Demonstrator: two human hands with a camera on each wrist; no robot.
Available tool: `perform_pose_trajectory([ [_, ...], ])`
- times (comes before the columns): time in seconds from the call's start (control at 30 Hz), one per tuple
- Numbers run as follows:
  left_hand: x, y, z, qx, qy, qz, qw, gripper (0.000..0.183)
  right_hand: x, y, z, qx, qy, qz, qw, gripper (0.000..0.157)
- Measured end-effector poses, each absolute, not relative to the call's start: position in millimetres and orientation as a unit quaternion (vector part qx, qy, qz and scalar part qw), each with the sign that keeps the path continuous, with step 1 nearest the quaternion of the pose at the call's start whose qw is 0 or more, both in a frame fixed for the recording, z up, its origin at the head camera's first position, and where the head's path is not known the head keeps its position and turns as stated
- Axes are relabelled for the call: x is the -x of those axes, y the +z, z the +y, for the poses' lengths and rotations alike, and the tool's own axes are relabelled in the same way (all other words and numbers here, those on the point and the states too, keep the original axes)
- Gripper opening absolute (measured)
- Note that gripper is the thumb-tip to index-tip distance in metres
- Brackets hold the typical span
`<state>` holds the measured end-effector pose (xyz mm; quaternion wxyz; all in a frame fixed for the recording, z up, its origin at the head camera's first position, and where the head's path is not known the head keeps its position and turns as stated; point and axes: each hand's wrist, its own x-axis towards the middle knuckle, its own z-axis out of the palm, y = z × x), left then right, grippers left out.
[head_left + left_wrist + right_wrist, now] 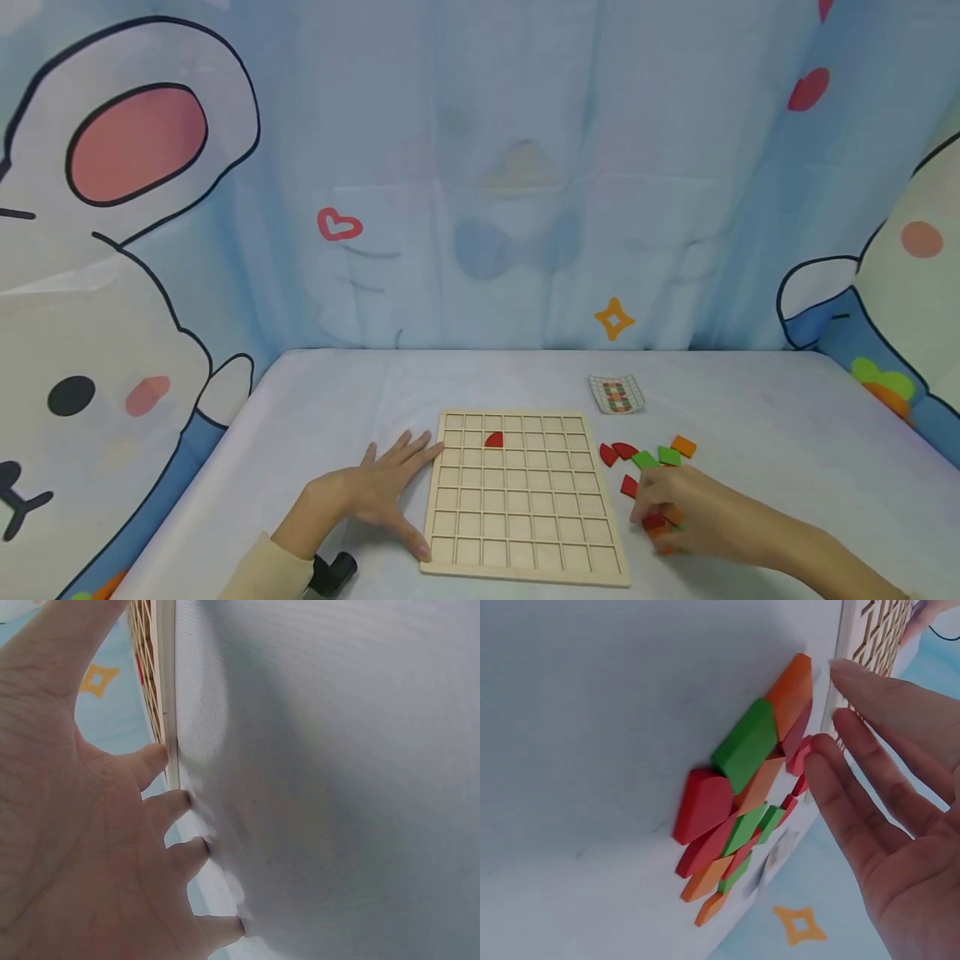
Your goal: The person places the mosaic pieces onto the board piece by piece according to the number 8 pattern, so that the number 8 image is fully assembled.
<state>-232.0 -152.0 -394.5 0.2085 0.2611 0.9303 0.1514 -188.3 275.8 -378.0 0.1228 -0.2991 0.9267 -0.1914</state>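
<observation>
- Grid board [528,504] laid flat on white surface [360,387], in front of the person; small square cells divided by thin raised strips.
- One red quarter-round piece [494,440] set in a cell, second row from far edge, left of the middle.
- Left edge of the board touched by left hand [382,492]; fingers released and spread wide, nothing grasped. Thumb placed by the near left corner, index fingertip by the edge farther up.
- Right hand [693,510] held low over the loose pieces, just right of the board. Fingers loosely bent, thumb and index tips apart in the right wrist view; no piece seen between them, so released.
- Loose pieces scattered in a cluster right of the board, partly covered by the right hand in the head view: orange piece [684,446] at the far end, green piece [669,456] just beside it, red wedge [608,455] nearer the board.
- In the right wrist view, some pieces seen overlapping or leaning on others; a large green block [748,742] seen touching an orange block [789,694].
- Printed card [617,395] placed beyond the pieces, near the board's far right corner; small coloured pattern shown on it.
- Black wrist device [333,573] seen below the left hand, by a cream sleeve [258,571].
- Background filled by a blue cartoon curtain [517,308].
</observation>
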Motion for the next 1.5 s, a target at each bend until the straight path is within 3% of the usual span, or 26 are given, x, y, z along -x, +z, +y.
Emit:
perform_pose_trajectory([
  [0.97,234,-394,-151,-0.259,0.148,0.930,0.212,0.129,188,-396,291,0.276,-0.230,0.924,0.132,0.024],
  [1.5,231,-393,-150,-0.256,0.150,0.930,0.216,0.129,197,-424,307,0.280,-0.229,0.927,0.098,0.025],
])
